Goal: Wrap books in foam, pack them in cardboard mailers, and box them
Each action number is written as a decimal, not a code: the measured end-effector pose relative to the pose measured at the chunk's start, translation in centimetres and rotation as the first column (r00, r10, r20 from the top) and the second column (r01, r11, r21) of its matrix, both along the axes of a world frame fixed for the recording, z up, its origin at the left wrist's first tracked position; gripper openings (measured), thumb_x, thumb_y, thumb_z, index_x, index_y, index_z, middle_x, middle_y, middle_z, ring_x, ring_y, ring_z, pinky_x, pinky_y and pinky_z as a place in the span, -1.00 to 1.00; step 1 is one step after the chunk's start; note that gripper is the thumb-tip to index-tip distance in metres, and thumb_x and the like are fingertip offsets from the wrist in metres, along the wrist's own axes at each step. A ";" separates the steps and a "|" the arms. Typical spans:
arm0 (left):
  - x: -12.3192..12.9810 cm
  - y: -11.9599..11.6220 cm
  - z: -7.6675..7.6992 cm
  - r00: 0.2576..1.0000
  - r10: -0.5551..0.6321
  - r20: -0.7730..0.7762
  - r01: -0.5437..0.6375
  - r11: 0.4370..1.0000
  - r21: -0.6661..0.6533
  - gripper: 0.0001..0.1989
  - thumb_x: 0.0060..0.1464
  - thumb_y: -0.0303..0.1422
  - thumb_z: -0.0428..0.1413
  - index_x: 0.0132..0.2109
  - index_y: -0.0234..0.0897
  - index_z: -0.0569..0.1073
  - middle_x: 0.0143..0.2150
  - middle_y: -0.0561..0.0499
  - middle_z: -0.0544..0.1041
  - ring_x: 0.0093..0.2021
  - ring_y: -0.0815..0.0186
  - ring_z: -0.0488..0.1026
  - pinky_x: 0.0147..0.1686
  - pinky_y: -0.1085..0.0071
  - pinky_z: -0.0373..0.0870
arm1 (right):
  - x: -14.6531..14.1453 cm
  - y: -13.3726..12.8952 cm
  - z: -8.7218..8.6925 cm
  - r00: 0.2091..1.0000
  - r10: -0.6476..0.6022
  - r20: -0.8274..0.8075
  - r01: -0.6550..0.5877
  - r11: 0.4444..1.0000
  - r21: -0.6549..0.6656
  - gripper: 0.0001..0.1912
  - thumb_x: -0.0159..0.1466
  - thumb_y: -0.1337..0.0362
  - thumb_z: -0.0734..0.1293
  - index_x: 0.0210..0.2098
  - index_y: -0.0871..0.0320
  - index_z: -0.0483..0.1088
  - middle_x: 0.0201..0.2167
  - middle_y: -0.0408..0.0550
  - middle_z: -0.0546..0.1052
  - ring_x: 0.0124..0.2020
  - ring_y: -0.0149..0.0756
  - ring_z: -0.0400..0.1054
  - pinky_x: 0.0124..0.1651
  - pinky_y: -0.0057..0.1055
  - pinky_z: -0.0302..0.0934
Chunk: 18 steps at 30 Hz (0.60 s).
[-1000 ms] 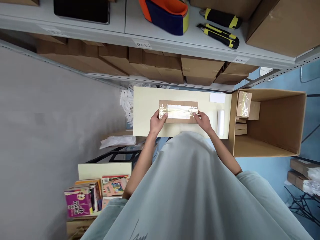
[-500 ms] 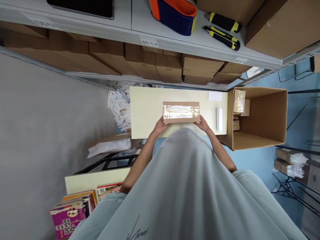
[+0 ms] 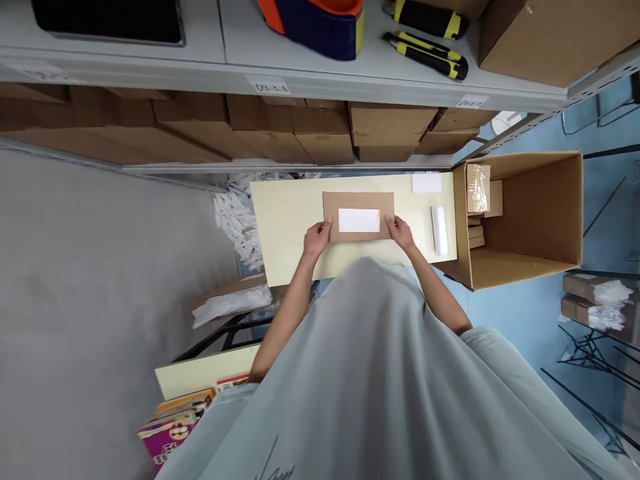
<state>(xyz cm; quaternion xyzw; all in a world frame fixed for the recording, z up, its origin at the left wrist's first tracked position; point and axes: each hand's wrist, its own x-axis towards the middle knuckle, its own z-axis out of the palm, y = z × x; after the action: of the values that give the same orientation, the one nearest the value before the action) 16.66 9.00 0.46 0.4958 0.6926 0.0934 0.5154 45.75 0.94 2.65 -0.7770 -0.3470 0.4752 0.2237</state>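
Observation:
A flat brown cardboard box [image 3: 359,199] with a white label [image 3: 359,220] on its upward face is held over the pale yellow table [image 3: 290,257]. My left hand [image 3: 318,238] grips its left edge, thumb on top. At the opposite edge, my right hand [image 3: 400,231] grips the box the same way. To the right of the box, a white roll [image 3: 439,230] and a white paper slip [image 3: 427,183] lie on the table.
A large open carton [image 3: 530,267] with several small boxes stands at the table's right end. Above the table's far side runs a shelf [image 3: 320,77] with boxes, a tape dispenser [image 3: 320,30] and cutters [image 3: 430,55]. White scraps [image 3: 240,223] and books [image 3: 173,433] are at the left.
The box has been turned: its shiny taped face has given way to a face with a white label. My hands now have thumbs on top of its side edges. The view has shifted slightly.

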 end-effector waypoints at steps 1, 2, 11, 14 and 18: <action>0.4 0.3 0.1 0.999 0.047 -0.025 -0.047 0.999 0.002 -0.50 0.36 0.04 0.12 0.06 -0.29 0.67 0.12 -0.26 0.73 0.17 -0.04 0.64 0.23 0.11 0.54 | 0.1 0.1 -0.4 1.000 -0.007 -0.005 0.007 1.000 -0.006 -0.36 0.49 -0.28 0.25 0.10 0.13 0.59 0.13 0.19 0.72 0.07 0.05 0.63 0.25 -0.02 0.49; 0.8 0.5 0.3 0.993 0.108 -0.037 -0.107 0.994 0.031 -0.52 0.33 -0.03 0.17 0.15 -0.31 0.65 0.22 -0.28 0.69 0.23 -0.05 0.62 0.31 0.07 0.51 | 0.4 0.1 -0.7 1.000 -0.013 -0.016 0.013 1.000 0.005 -0.35 0.50 -0.27 0.25 0.14 0.14 0.58 0.19 0.21 0.70 0.10 0.06 0.63 0.27 -0.02 0.49; 8.4 0.8 9.6 0.815 0.003 0.580 -0.078 0.991 0.105 -0.25 0.17 -0.26 0.34 0.48 -0.01 0.44 0.51 -0.16 0.49 0.51 -0.12 0.46 0.53 -0.08 0.41 | 5.4 -0.7 -2.5 0.985 -0.045 -0.166 0.066 0.990 0.124 -0.14 0.41 -0.33 0.40 0.47 0.10 0.41 0.41 0.26 0.52 0.36 0.17 0.48 0.36 0.07 0.48; 11.8 0.7 12.9 0.762 -0.026 0.647 -0.021 0.998 0.064 -0.22 0.11 -0.22 0.45 0.46 0.05 0.47 0.51 -0.12 0.49 0.53 -0.19 0.43 0.49 -0.09 0.46 | 4.7 -1.1 -3.2 0.977 0.113 -0.179 -0.082 0.982 0.171 -0.03 0.35 -0.19 0.52 0.60 0.03 0.25 0.53 0.23 0.37 0.42 0.21 0.42 0.38 0.10 0.48; 15.7 0.6 14.7 0.734 -0.012 0.679 -0.010 1.000 0.030 -0.16 0.05 -0.19 0.55 0.44 0.08 0.48 0.49 -0.08 0.51 0.54 -0.25 0.40 0.43 -0.07 0.55 | 3.3 -1.4 -4.2 0.964 0.223 -0.146 -0.197 0.964 0.178 -0.15 0.48 -0.06 0.39 0.65 0.02 0.16 0.49 0.22 0.41 0.37 0.16 0.47 0.39 0.10 0.46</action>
<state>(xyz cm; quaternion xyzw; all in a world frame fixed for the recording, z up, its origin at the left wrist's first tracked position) 32.39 9.63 15.17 0.4360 0.4552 0.2783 0.7247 49.00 -0.49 -1.50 -0.6729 -0.4452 0.5294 0.2621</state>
